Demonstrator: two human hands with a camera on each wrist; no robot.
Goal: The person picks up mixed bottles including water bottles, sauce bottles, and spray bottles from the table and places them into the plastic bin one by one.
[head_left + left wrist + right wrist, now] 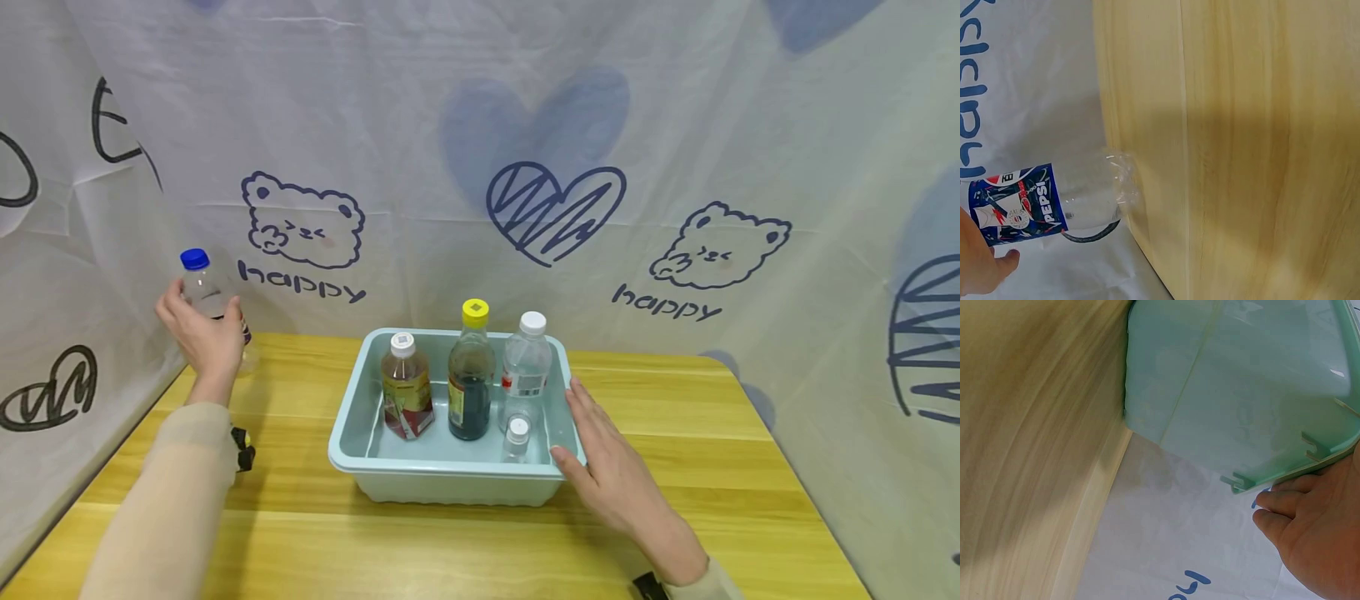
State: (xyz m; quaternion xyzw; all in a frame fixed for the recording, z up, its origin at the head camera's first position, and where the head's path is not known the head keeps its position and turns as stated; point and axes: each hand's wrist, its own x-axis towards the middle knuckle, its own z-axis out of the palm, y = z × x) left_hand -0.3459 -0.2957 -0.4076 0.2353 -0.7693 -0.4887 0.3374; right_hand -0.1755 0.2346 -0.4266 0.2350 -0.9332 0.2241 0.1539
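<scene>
At the back left of the table my left hand [206,333] grips a clear plastic Pepsi bottle [206,287] with a blue cap, thumb on one side and fingers on the other. Its blue PEPSI label [1019,203] and clear base show in the left wrist view, the base over the table's edge. My right hand [615,467] rests along the right rim of a pale blue-green plastic tub [457,483], fingers straight. In the right wrist view the fingertips [1272,519] lie right at the tub's rim.
Inside the tub stand a white-capped bottle with a red-and-green label [407,392], a yellow-capped bottle of dark liquid [470,400], a clear white-capped bottle [525,362] and a small clear bottle [517,437]. Printed cloth [420,250] hangs behind the wooden table [675,400].
</scene>
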